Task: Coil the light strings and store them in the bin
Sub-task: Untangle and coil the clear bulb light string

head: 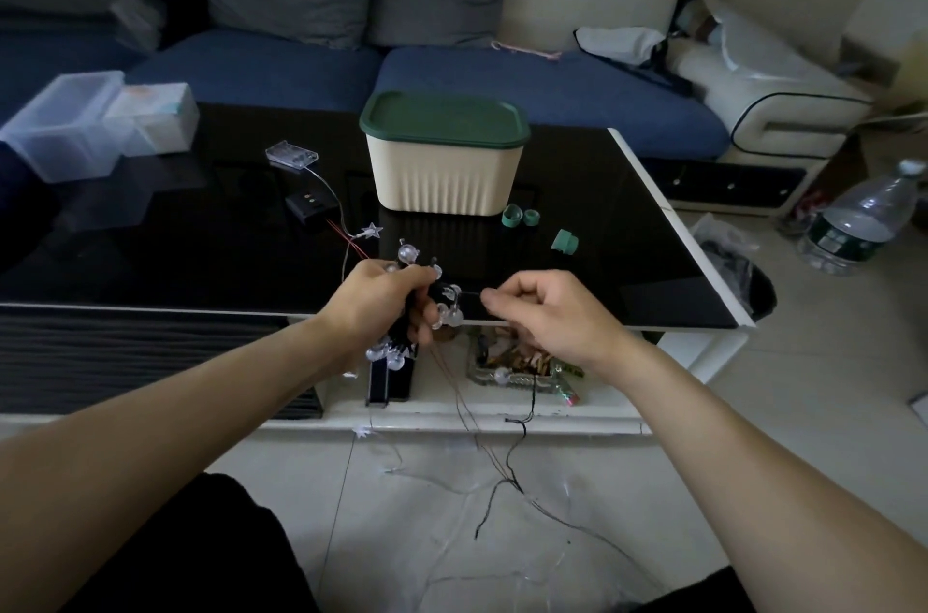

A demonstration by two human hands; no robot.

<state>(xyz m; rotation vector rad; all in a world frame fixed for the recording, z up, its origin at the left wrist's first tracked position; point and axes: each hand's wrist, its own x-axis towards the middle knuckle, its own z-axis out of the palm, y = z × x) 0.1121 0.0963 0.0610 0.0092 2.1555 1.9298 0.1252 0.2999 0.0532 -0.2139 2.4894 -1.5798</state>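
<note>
My left hand grips a bunched coil of a light string with clear round bulbs over the front edge of the black table. My right hand pinches the dark wire just right of the bundle. The string's loose wire hangs down and trails over the floor. The cream bin with a green lid stands shut on the table behind my hands. A second string with a star light leads to a black battery box and a clear battery box.
Green tape rolls and a green piece lie right of the bin. Clear plastic boxes sit at the table's far left. A water bottle stands on the floor at right. A blue sofa runs behind the table.
</note>
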